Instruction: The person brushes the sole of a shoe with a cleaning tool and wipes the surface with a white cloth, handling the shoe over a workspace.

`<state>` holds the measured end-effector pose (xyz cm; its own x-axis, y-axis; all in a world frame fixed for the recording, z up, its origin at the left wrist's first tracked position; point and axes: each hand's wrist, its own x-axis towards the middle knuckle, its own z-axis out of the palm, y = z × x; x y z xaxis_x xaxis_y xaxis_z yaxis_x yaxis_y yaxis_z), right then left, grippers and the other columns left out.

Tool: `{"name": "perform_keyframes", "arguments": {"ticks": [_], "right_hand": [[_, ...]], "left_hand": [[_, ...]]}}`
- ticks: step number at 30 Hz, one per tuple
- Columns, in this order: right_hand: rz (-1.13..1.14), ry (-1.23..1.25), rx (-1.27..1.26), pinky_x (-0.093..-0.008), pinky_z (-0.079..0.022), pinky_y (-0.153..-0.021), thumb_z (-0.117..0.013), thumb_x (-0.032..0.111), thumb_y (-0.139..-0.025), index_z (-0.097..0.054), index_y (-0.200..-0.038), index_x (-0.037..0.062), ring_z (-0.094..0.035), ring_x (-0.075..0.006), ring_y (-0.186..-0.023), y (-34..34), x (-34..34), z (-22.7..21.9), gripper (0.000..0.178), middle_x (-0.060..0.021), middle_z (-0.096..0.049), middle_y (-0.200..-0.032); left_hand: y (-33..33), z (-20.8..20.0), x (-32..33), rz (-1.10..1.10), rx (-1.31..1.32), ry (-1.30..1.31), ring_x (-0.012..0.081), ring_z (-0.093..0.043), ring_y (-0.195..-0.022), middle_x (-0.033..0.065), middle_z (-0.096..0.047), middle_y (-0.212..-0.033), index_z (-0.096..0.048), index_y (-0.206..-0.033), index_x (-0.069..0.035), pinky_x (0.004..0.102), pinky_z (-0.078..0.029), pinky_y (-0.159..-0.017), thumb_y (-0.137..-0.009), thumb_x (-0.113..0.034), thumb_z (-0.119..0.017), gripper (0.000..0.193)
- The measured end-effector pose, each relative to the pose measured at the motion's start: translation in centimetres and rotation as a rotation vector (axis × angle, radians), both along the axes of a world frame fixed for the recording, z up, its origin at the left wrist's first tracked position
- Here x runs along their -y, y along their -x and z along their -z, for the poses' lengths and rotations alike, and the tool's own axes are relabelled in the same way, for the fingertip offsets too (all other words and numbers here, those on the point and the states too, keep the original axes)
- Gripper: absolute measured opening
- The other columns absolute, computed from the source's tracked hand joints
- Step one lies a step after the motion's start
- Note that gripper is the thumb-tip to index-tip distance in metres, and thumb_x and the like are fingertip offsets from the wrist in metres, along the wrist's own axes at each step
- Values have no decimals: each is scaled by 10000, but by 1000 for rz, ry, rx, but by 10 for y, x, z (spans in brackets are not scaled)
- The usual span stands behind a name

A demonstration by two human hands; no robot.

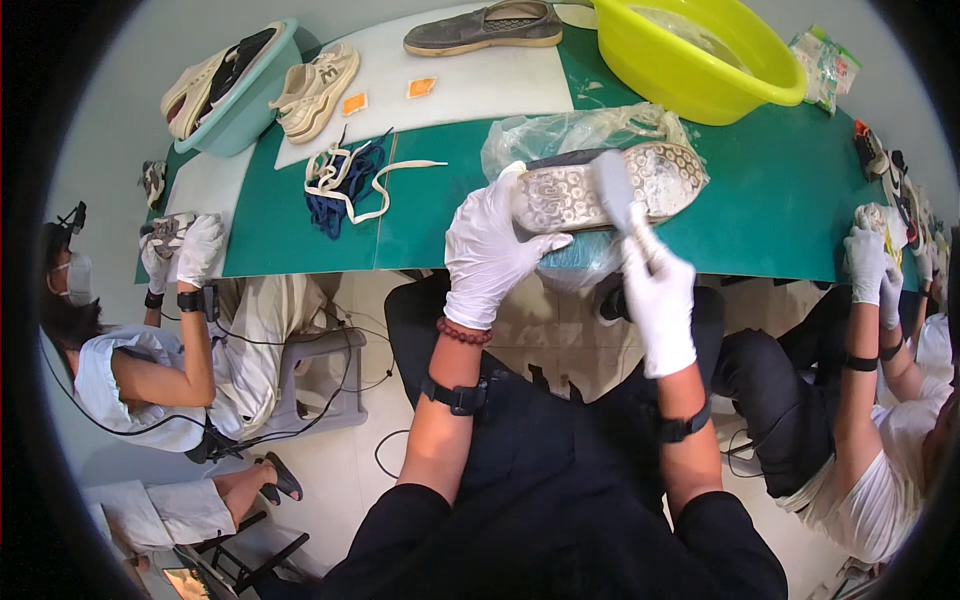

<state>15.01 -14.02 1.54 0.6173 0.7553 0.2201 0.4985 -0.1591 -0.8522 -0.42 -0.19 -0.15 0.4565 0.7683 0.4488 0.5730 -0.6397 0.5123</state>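
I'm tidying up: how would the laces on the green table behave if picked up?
The laces are probably floppy, since they lie in loose curves. They would likely lift as one tangle, because blue and cream ones overlap. Being thin, they should be light.

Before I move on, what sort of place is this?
Probably a shoe-cleaning workroom: the right hand holds a blurred brush-like tool at an upturned shoe, a light-blue tub holds more shoes, and a yellow basin stands nearby.
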Motion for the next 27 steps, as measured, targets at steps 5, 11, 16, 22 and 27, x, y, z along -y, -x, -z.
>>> {"name": "perform_keyframes", "arguments": {"ticks": [5,11,16,22,27], "right_hand": [[29,-122,-376,-276,-490,-951,-617,65,-969,-573,-1365,-4,-593,-89,-1120,10,-4,7,405,-160,-664,-1299],[-97,-78,-182,-247,-509,-839,-683,41,-911,-639,-1315,47,-600,-27,-977,58,5,18,406,-203,-723,-1135],[142,-221,-231,-229,-500,-856,-612,60,-969,-587,-1363,20,-573,-17,-974,9,-4,24,397,-145,-693,-1250],[-53,-168,-146,-207,-466,-705,-682,41,-922,-611,-1347,38,-497,-5,-796,73,-18,32,431,18,-709,-975],[120,-115,-31,-257,-508,-721,-667,83,-939,-615,-1351,75,-548,-6,-795,35,-11,17,415,-246,-718,-941]], "left_hand": [[0,2,-2,-7,-13,27,325,-623,-1093,130,-660,-1200,-512,-1409,-129,422,-510,-950,-599,-538,-890,983],[-3,5,-6,19,11,-45,337,-628,-1070,152,-666,-1143,-510,-1397,-105,431,-515,-925,-602,-546,-883,982],[-2,1,-1,7,-3,0,331,-628,-1069,143,-662,-1154,-512,-1402,-126,423,-520,-925,-610,-593,-866,985],[-4,4,-4,35,69,-32,358,-639,-1043,176,-672,-1118,-525,-1369,-76,444,-524,-895,-675,-445,-872,859],[-4,3,-3,33,39,-40,335,-627,-1070,146,-664,-1159,-511,-1412,-130,428,-513,-930,-618,-568,-874,976]]}}
